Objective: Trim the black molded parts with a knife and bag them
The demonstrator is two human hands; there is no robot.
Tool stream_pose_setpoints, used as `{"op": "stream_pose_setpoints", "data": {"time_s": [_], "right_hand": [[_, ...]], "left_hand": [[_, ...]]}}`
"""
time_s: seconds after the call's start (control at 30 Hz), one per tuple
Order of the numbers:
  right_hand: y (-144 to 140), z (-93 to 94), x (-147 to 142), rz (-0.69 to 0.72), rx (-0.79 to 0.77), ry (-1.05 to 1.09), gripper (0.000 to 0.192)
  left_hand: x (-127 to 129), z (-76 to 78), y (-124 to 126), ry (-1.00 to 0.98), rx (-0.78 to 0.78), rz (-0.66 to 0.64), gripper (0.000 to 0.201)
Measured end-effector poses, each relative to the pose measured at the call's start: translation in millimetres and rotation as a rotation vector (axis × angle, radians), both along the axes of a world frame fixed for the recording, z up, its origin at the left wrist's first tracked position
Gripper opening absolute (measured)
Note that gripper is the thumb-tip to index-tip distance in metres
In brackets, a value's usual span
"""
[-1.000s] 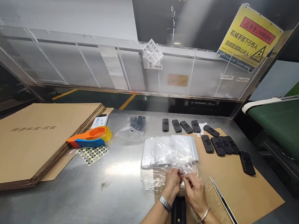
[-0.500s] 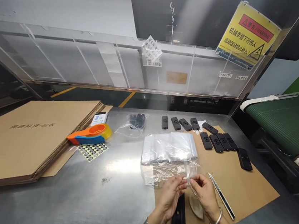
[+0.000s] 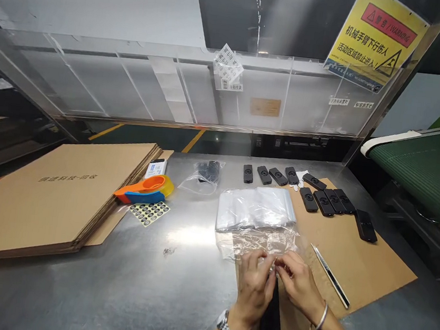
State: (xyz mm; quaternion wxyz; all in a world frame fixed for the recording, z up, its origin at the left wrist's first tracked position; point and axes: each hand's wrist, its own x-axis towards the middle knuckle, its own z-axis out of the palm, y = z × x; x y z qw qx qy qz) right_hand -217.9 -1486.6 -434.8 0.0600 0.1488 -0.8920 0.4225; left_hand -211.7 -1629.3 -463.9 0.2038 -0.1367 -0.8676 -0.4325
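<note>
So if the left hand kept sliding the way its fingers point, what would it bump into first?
The left hand points away from the person, so it would probably first meet the crumpled clear bag its fingertips already touch, then the stack of clear bags beyond. Depth is hard to judge.

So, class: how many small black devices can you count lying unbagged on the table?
10. Four sit in a back row, five in a second row, one apart at right. Others may be hidden in bags or under the hands.

Flattened cardboard stack, tape dispenser, sticker sheet, yellow warning sign.
</note>
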Motion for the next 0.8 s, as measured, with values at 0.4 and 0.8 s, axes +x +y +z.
{"op": "stream_pose_setpoints", "data": {"time_s": [0.4,0.8], "right_hand": [[-8,-77.6,73,-0.233,0.516,-0.025,0.034],[13,-66.2,111,0.023,-0.134,-0.473,0.034]], "left_hand": [[8,-32.1,-44,0.04,-0.242,0.121,0.027],[14,-44.3,-33,-0.286,-0.037,-0.019,0.021]]}}
